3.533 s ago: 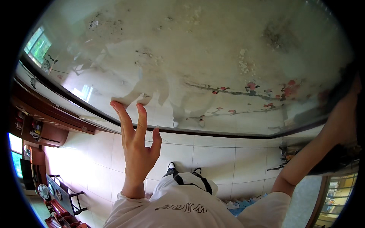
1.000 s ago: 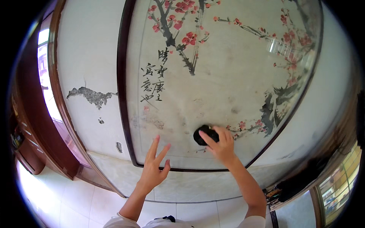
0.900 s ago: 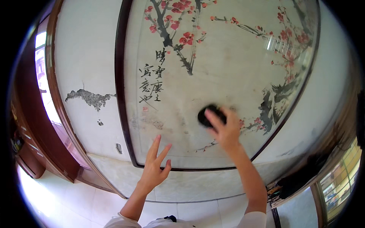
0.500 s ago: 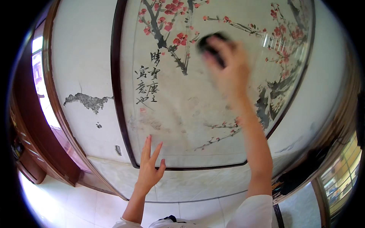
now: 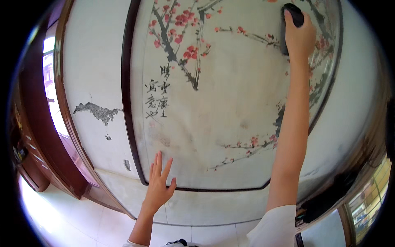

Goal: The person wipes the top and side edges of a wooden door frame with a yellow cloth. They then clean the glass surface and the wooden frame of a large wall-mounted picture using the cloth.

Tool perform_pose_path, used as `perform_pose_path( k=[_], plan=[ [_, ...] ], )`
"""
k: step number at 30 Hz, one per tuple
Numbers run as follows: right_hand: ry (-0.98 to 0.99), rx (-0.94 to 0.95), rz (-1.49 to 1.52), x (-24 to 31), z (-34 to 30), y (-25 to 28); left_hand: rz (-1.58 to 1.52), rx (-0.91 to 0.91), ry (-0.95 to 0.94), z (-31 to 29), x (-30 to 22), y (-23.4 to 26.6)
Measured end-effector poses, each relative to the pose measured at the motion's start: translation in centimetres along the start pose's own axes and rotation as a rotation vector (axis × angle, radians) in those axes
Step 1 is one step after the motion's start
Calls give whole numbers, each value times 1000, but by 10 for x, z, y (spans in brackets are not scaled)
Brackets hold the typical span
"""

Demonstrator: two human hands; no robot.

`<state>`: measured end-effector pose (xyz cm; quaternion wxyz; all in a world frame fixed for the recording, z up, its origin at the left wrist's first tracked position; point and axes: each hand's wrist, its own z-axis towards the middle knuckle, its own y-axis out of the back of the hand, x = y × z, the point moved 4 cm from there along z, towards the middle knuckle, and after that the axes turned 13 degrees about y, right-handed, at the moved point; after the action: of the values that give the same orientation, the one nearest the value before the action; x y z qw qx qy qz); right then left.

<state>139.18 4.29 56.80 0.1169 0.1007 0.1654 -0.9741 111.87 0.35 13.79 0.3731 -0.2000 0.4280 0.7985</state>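
Observation:
A large framed painting [image 5: 222, 119] with red blossoms, dark branches and a column of brush writing covers most of the wall before me. High on its right part, my right hand [image 5: 301, 39] grips a black, rounded oblong block [image 5: 293, 15] and holds it against the picture's surface. Its underside and exact kind are hidden. Low on the left, my left hand [image 5: 159, 185] has its fingers spread near the frame's bottom edge, fingertips on or just over the picture. It holds nothing.
A dark frame edge [image 5: 128, 90] runs round the painting. Peeling plaster [image 5: 98, 113] marks the white wall at left. A brown wooden door frame [image 5: 61, 82] stands further left. Dark cloth-like material [image 5: 329, 193] lies at lower right, near a barred window [image 5: 372, 197].
My right hand has moved up and to the right with the black block, across the painting. The left hand stays at the lower left, shifting only slightly.

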Motion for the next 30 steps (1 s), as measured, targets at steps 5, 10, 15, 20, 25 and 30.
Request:
perform_pose_path(
  k=[5,10,15,20,25,30],
  plan=[
    [342,-142,-148,93,21,-45,-46,-276,19,9,-33,-24],
    [839,227,401,226,-83,-43,-5,-292,-133,39,-70,-58],
    [613,213,370,101,4,-45,129,-244,-104,60,-81,-101],
    [-29,-110,-223,-125,101,-12,207,-267,-69,60,-72,-106],
    [-192,-98,-354,-87,109,-26,230,-474,-79,62,-73,-114],
    [274,18,1,114,96,-100,212,-590,-87,64,-64,-114]
  ],
)
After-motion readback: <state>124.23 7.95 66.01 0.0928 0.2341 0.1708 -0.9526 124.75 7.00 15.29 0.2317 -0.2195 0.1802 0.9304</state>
